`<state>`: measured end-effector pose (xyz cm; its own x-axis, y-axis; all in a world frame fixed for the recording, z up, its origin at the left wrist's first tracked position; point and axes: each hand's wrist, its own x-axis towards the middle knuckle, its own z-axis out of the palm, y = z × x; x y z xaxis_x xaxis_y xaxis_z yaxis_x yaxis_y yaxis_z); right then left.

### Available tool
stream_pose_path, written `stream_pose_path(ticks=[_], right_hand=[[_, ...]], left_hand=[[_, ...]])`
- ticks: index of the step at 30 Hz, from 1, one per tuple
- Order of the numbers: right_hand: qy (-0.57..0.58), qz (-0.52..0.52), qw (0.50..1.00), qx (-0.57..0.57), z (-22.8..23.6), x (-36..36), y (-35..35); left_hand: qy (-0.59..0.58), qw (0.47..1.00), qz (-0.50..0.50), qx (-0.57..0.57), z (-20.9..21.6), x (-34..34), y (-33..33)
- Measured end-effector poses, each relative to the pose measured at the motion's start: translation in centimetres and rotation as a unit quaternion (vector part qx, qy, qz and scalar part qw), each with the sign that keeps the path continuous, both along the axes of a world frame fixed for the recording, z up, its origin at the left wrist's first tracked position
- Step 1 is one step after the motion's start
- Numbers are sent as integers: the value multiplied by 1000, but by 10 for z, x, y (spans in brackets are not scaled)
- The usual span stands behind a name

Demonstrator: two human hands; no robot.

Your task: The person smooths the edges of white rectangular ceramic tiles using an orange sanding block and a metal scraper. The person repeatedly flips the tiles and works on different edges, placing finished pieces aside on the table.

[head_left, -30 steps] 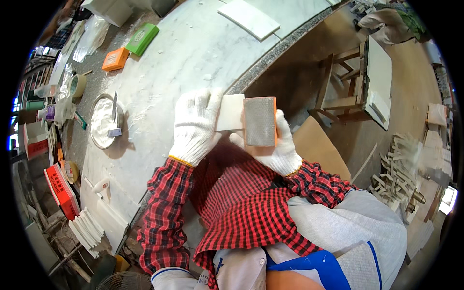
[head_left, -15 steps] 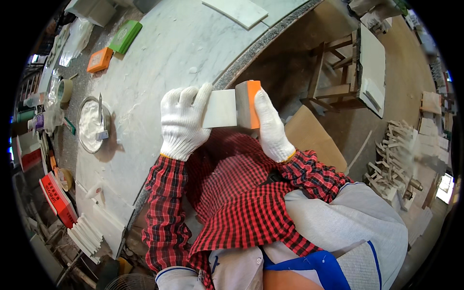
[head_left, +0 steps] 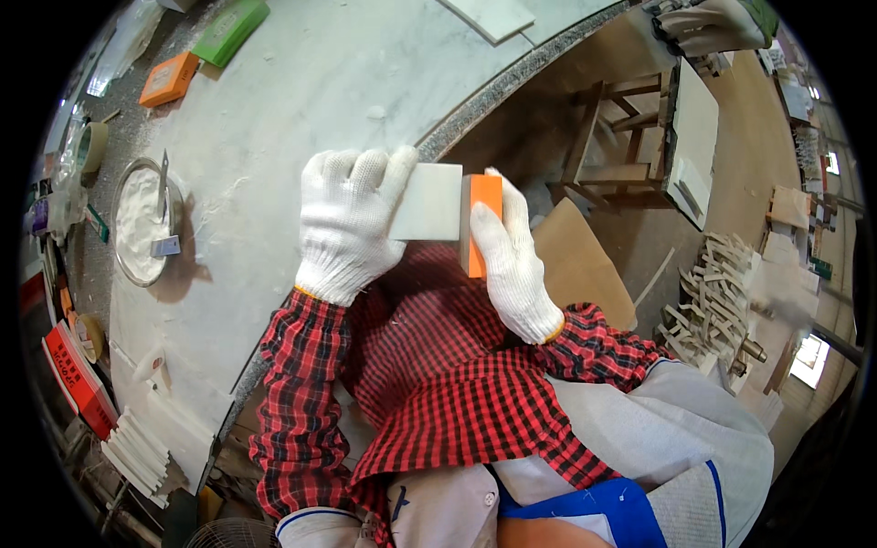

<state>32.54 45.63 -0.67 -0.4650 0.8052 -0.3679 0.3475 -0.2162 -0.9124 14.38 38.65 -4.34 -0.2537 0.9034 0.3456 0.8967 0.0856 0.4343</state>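
My left hand (head_left: 352,219), in a white knitted glove, grips the left end of a small pale stone tile (head_left: 429,203) above my lap, close to the table's edge. Its fingers are closed on the tile. Gloved in the same way, my right hand (head_left: 512,260) is wrapped round an orange sanding block (head_left: 487,228) with a grey face. That block stands upright along the tile's right edge, its grey side toward the tile. Whether the two touch, I cannot tell for sure.
On the marble-topped table (head_left: 274,100) stand a bowl of white powder (head_left: 139,219) with a scraper in it, an orange box (head_left: 168,79) and a green box (head_left: 228,34). Thin white strips (head_left: 137,454) lie lower left. A wooden stand (head_left: 630,137) and stone scraps (head_left: 713,292) are to the right.
The sanding block has slid toward me along the tile's edge and turned, showing more of its orange side. My right hand moved down with it; the left still grips the tile. My view has shifted.
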Motion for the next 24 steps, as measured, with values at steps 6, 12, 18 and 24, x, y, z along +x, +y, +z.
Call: stream_pose_path(ticks=[6, 12, 18, 24], right_hand=[[12, -6, 999, -42, -41, 1, 48], [2, 236, 965, -114, -2, 42, 106], [-87, 348, 932, 43, 5, 5, 95], [-116, 341, 927, 99, 10, 8, 84]], left_hand=[[-12, 998, -56, 9, 3, -6, -6], [11, 991, -132, 16, -1, -26, -19], [25, 992, -115, -45, 0, -25, -20], [23, 992, -116, -47, -2, -29, -15]])
